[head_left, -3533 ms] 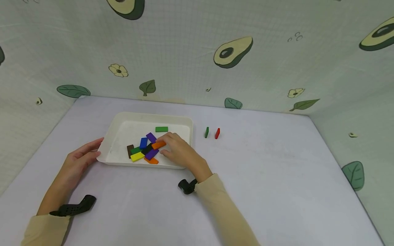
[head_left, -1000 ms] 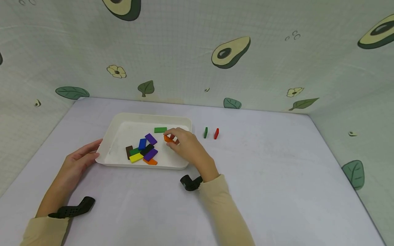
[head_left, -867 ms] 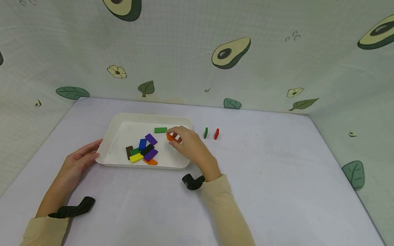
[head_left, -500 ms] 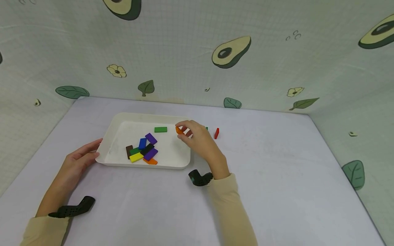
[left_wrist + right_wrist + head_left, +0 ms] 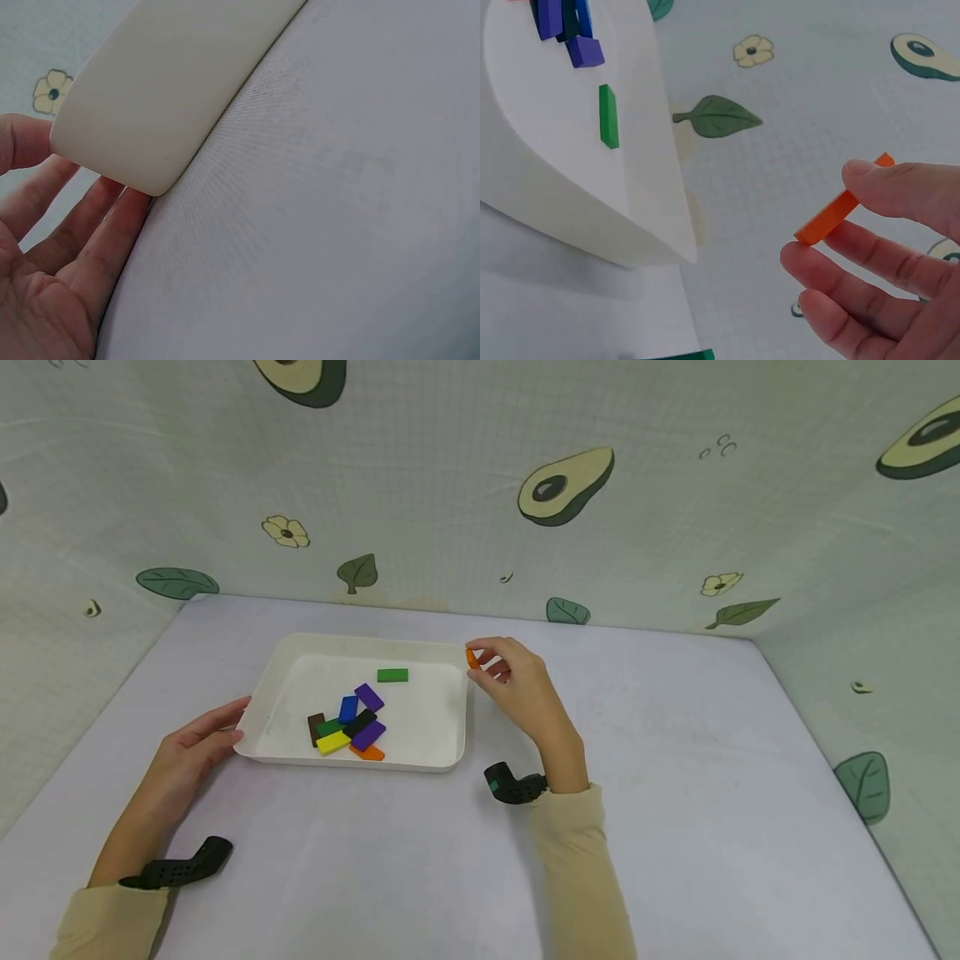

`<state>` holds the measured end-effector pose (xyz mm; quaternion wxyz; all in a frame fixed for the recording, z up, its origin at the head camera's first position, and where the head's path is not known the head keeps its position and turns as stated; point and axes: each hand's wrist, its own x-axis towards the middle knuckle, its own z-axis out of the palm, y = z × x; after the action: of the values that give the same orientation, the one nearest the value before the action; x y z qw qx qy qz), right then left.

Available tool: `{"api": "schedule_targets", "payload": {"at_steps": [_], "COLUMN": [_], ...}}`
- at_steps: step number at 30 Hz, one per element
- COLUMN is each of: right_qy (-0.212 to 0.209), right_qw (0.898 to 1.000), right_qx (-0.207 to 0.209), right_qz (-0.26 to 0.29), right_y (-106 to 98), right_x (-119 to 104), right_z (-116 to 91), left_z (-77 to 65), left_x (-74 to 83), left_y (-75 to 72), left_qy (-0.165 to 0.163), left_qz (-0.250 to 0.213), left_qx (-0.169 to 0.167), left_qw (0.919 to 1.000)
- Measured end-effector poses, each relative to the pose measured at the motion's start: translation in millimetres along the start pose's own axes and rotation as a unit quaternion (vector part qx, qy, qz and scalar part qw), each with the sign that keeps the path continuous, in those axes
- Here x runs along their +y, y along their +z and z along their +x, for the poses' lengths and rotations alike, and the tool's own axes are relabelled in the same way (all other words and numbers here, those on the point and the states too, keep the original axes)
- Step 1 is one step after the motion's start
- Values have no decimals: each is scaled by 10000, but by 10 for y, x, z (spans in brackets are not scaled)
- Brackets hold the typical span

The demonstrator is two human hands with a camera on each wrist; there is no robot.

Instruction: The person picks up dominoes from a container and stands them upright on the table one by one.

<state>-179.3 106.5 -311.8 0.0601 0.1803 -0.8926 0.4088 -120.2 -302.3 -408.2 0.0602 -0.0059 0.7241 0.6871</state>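
Observation:
My right hand (image 5: 517, 685) pinches an orange domino block (image 5: 836, 214) between thumb and fingertips, raised just beyond the tray's far right corner. The white tray (image 5: 442, 727) holds several other coloured dominoes. A green domino (image 5: 392, 675) lies alone, while a purple domino (image 5: 368, 735), a yellow domino (image 5: 333, 742), a black domino (image 5: 359, 723) and others form a loose pile. My left hand (image 5: 191, 756) touches the tray's left end, its fingers fairly straight; in the left wrist view the fingertips pass behind the tray wall.
In the right wrist view, part of a dark green domino (image 5: 682, 355) shows on the table outside the tray. My right hand hides that spot in the head view. The white tabletop (image 5: 675, 777) meets a patterned cloth backdrop (image 5: 450, 485) at the back.
My right hand has taken the orange domino off the pile and carried it right and away, past the tray's rim. It now covers the standing green and red dominoes. My left hand stays put.

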Motion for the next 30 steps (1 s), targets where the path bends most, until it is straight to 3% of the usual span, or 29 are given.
{"api": "schedule_targets", "payload": {"at_steps": [12, 19, 30], "right_qy": [436, 673, 1087], "right_qw": [9972, 9941, 9893], "right_qx": [459, 702, 884], "right_qz": [398, 481, 404], "right_y": [-224, -341, -440], "right_x": [180, 283, 491], "right_z": [-54, -87, -155], "left_z": [11, 1, 15], "left_x": [12, 16, -6], "left_y": [6, 8, 8], "left_qy": [28, -70, 142], "left_qz": [-239, -35, -325], "left_qx": [-46, 60, -78], "left_qw": [9997, 10000, 9993]}}
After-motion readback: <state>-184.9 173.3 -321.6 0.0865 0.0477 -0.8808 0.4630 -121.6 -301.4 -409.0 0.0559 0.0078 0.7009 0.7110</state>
